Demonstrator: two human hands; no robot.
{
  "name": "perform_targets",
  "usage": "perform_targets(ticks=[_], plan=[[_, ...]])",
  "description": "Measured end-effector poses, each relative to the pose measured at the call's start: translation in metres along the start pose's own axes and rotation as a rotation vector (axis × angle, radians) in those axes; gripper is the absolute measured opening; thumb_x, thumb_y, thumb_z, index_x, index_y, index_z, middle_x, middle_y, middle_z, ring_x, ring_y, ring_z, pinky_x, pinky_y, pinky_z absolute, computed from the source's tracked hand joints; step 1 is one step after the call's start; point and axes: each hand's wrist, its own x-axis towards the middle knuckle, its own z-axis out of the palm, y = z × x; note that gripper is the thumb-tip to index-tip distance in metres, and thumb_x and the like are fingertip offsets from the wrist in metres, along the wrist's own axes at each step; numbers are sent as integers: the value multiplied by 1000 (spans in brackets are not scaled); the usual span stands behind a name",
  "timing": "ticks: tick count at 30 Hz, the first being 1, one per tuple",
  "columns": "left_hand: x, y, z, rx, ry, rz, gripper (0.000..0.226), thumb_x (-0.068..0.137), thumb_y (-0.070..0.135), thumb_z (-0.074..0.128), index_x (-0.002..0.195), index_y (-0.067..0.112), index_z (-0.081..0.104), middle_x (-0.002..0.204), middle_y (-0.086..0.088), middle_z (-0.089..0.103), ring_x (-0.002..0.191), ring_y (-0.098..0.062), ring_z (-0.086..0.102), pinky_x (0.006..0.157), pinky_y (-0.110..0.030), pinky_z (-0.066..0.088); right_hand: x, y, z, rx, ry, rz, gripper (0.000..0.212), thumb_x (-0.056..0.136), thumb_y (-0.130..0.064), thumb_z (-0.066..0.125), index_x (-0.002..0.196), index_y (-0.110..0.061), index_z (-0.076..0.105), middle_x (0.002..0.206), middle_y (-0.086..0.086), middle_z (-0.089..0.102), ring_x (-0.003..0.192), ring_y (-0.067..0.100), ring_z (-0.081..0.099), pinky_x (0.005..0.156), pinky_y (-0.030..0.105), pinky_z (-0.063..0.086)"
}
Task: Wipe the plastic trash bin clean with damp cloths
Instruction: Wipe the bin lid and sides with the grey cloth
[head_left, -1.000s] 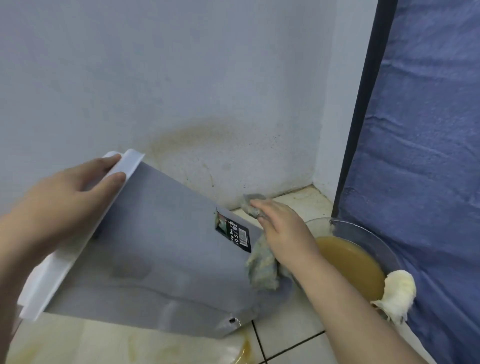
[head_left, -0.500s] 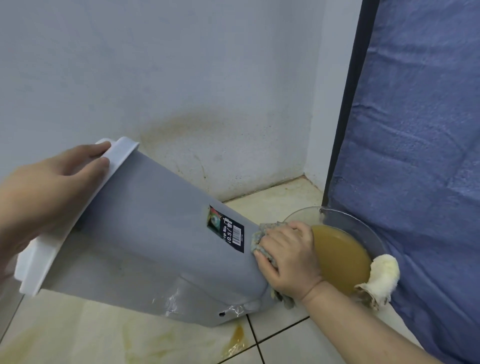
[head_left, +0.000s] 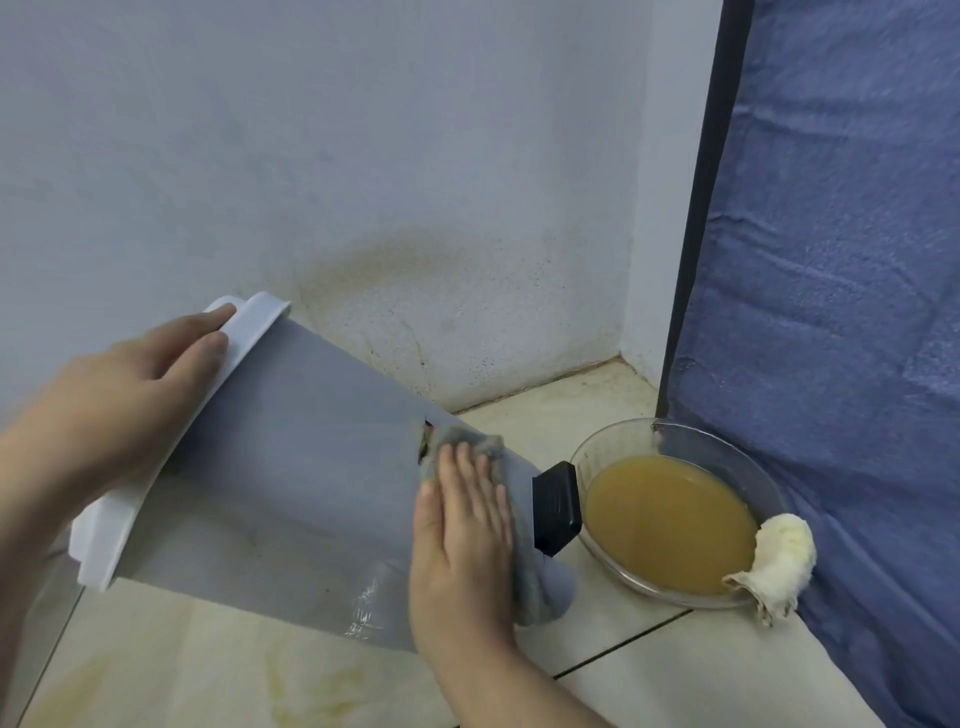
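Right hand (head_left: 462, 525), shifted from base up bin (head_left: 301, 467) side: fingers flat, pressing cloth (head_left: 483, 448). Left hand (head_left: 119, 395): fingers curled, gripping white rim (head_left: 244, 338).

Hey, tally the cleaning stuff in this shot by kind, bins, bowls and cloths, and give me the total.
Bins: 1, the trash bin
Bowls: 1, the glass bowl
Cloths: 2, the grey cloth under the right hand and the white cloth on the bowl's rim
Total: 4
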Motion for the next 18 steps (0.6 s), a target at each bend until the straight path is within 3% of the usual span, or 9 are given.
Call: perform_targets(ticks=[1, 5, 8, 10, 12, 15, 16, 18], plan=[[3, 3, -8, -9, -20, -24, 49, 76, 84, 31, 122, 69, 38, 124, 34, 53, 113, -15, 58, 88, -48, 50, 2, -12, 3, 31, -48, -59, 50, 100, -39, 16, 148, -27, 22, 153, -19, 7, 145, 2, -1, 116, 21, -7], [-4, 8, -20, 20, -15, -47, 53, 71, 88, 29, 120, 70, 38, 126, 31, 54, 118, -14, 55, 96, -48, 46, 38, -71, 13, 90, -267, -474, 46, 99, -23, 36, 143, -12, 37, 153, 7, 30, 144, 24, 17, 118, 33, 3], [-10, 19, -26, 12, -55, -42, 58, 67, 90, 25, 121, 72, 35, 133, 25, 52, 127, -16, 48, 104, -50, 38, 56, -64, 17, 4, -313, -614, 46, 99, -24, 41, 145, -21, 34, 154, 1, 28, 145, 22, 16, 117, 37, 8], [-16, 28, -30, 13, -51, -58, 46, 69, 87, 25, 114, 78, 33, 131, 30, 48, 127, -18, 47, 104, -46, 38, 58, -29, 11, -62, -250, -485, 46, 101, -33, 33, 146, -31, 27, 156, -8, 23, 146, 14, 12, 118, 35, 9], [-21, 40, -30, 1, -43, -85, 39, 70, 80, 27, 109, 81, 32, 126, 31, 47, 127, -18, 47, 100, -38, 38, 62, 7, 0, -120, -267, -162, 47, 102, -40, 22, 148, -36, 15, 157, -15, 14, 144, 5, 6, 119, 34, 7], [-25, 56, -25, -34, -46, -75, 48, 76, 69, 33, 123, 66, 37, 137, 23, 46, 131, -16, 42, 100, -35, 33, 81, 22, -13, -166, -298, 249, 48, 102, -38, 18, 149, -28, 18, 156, -8, 20, 142, 13, 17, 114, 34, 13], [-24, 60, -23, -20, -41, -60, 48, 82, 64, 37, 129, 58, 39, 140, 21, 45, 133, -15, 40, 101, -34, 32, 89, 13, -10, -180, -294, 263, 47, 102, -34, 18, 147, -24, 23, 155, -4, 25, 140, 17, 22, 112, 35, 16], [-23, 67, -18, 49, -33, -36, 44, 92, 51, 39, 136, 45, 41, 144, 17, 42, 135, -15, 37, 101, -32, 30, 99, -20, 5, -196, -288, 98, 47, 102, -30, 18, 147, -20, 22, 155, -1, 24, 140, 19, 21, 113, 34, 16]])
